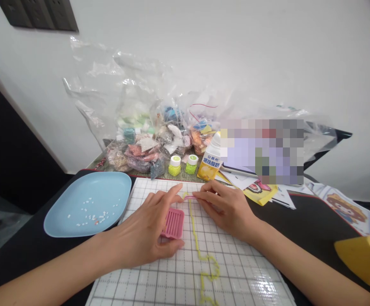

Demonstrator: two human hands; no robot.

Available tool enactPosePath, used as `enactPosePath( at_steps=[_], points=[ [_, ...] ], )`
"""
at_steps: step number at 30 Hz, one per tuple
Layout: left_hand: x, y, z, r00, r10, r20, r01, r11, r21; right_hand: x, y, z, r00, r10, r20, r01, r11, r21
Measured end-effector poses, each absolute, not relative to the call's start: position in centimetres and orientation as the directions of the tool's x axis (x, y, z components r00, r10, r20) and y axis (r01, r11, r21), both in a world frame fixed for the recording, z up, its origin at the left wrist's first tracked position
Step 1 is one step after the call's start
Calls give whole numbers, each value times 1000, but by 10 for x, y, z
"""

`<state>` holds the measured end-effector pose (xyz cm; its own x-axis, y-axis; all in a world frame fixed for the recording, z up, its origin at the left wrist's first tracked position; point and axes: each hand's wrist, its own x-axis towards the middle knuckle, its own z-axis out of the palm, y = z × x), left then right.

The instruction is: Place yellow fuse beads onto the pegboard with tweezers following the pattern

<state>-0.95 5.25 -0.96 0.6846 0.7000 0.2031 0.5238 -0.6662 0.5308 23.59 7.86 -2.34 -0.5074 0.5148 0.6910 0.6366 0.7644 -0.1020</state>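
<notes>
My left hand (155, 221) has its fingers and thumb spread around a small pink ridged tray (174, 223) on a white gridded board (159, 278). Its fingers partly cover the tray's left side. My right hand (226, 208) pinches a thin pink strip (189, 197), whose free end points left toward my left fingertips; contact there I cannot make out. Below the strip, a yellow-green line (195, 231) of what look like tiny beads runs down the board, straight at first, then in scalloped curves.
A blue plate (57, 212) with scattered small white bits stands left. Behind the board are two small jars (175, 165) of yellow-green grains, a yogurt carton (209, 159) and clear bags (140, 153) of coloured packets. Papers (282, 197) lie back right; a yellow object (360, 259) sits at the right edge.
</notes>
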Motion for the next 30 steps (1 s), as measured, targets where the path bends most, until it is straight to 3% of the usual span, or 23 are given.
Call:
enactPosePath(
  at_steps=[20, 30],
  points=[
    [-8, 51, -6, 662, 718, 215, 512, -643, 570, 232, 75, -20, -465, 484, 741, 581, 799, -158],
    [-9, 52, -8, 658, 719, 223, 507, -642, 575, 213, 54, -15, -581, 497, 645, 506, 841, -192]
  ],
)
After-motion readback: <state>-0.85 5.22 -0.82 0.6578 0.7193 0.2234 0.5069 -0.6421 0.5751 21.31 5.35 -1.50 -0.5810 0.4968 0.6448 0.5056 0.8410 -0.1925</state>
